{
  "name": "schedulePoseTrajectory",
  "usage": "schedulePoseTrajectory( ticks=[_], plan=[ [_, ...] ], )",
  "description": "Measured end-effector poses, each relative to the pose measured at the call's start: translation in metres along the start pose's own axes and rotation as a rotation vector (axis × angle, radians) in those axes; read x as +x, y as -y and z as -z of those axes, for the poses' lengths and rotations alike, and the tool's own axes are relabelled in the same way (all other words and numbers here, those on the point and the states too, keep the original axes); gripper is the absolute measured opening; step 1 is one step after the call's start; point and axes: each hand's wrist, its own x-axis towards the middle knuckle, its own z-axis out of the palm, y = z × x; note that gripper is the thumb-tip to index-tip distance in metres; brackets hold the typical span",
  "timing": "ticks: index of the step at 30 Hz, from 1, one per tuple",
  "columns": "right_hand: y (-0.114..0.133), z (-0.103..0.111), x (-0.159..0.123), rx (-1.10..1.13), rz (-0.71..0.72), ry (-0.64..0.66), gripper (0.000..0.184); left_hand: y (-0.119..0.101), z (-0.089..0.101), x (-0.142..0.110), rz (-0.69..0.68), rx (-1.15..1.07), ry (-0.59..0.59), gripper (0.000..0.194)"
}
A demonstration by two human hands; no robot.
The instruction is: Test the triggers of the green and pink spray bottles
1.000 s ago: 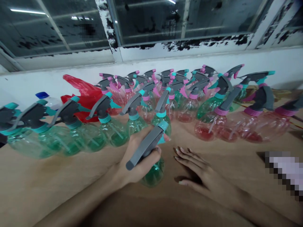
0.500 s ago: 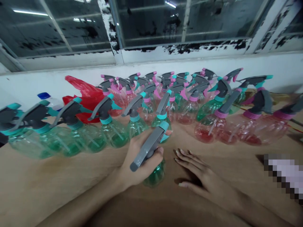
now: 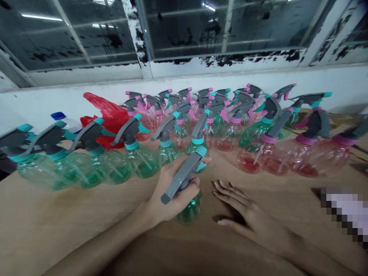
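My left hand (image 3: 172,195) is wrapped around the neck of a green spray bottle (image 3: 188,211) with a grey and teal trigger head. That bottle is at the near middle of the table, and the hand hides its collar. My right hand (image 3: 241,209) lies on the tabletop to the right of it, fingers stretched out, holding nothing. Just beyond the held bottle stands another green spray bottle (image 3: 197,145). A row of green spray bottles (image 3: 142,163) runs off to the left. Pink spray bottles (image 3: 253,159) stand beyond my right hand.
Several more pink and green spray bottles crowd the back of the wooden table (image 3: 120,218). A red plastic bag (image 3: 106,111) and a blue-capped bottle (image 3: 67,122) sit behind the left row. A pixelated object (image 3: 347,211) lies at the right. Behind is a white wall with windows.
The view has shifted slightly, so the bottles at the left appear a little farther right. My left hand keeps its hold on the spray bottle, and my right hand stays in place.
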Motion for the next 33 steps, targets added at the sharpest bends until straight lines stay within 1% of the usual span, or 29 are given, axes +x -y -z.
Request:
schedulePoseTrajectory(
  ticks=[4,8,10,15,18,22,25,28,33],
  plan=[
    [-0.002,-0.001,0.0,-0.003,-0.004,0.008,0.059,0.0,0.0,0.001,-0.002,0.022,-0.01,0.015],
    [-0.001,-0.001,-0.001,-0.005,-0.004,0.005,0.058,-0.003,0.004,0.005,-0.024,0.047,0.021,0.026],
    [0.0,-0.001,-0.001,-0.009,-0.007,0.007,0.058,-0.006,0.006,0.005,-0.03,0.055,0.023,0.027],
    [0.0,-0.001,-0.001,0.013,-0.003,-0.007,0.059,-0.01,0.008,0.003,-0.044,0.1,0.025,0.022],
    [-0.001,-0.001,-0.001,0.02,-0.004,-0.014,0.06,-0.01,0.008,0.002,-0.048,0.08,0.036,0.018],
    [-0.001,-0.002,-0.001,0.011,0.005,-0.024,0.059,-0.009,0.008,0.002,-0.087,0.064,0.045,0.014],
    [0.0,-0.002,-0.001,-0.012,0.005,-0.009,0.06,-0.008,0.007,0.002,-0.083,0.08,0.048,0.019],
    [-0.001,-0.002,-0.001,-0.031,0.003,0.012,0.06,-0.006,0.005,0.001,-0.047,0.079,0.045,0.026],
    [-0.002,-0.004,-0.001,-0.018,0.013,0.002,0.06,-0.004,0.002,0.0,-0.021,0.042,0.034,0.029]
  ],
)
